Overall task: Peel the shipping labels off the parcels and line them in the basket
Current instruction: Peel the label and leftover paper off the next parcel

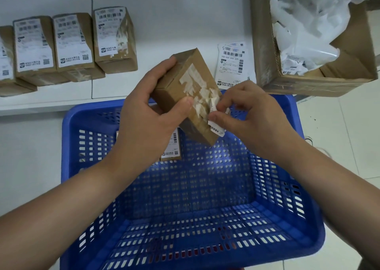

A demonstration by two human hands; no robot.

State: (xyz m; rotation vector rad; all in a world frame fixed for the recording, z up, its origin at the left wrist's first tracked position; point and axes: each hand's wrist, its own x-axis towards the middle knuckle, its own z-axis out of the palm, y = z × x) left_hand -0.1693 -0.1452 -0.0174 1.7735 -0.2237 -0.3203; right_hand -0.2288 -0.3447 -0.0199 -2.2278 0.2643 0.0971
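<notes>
Parcel (185,88): tilted above blue basket (287,187), gripped by left hand (152,113). Right hand (244,111): fingers pinch torn label strip (216,128) at its lower edge. Second parcel (171,146): apparently in basket, mostly hidden. Labelled parcels (72,43): on white surface (174,23).

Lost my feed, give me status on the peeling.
Left hand grips parcel over blue basket. Right hand pinches torn label scrap; white residue on top face. Nothing in the way.
</notes>
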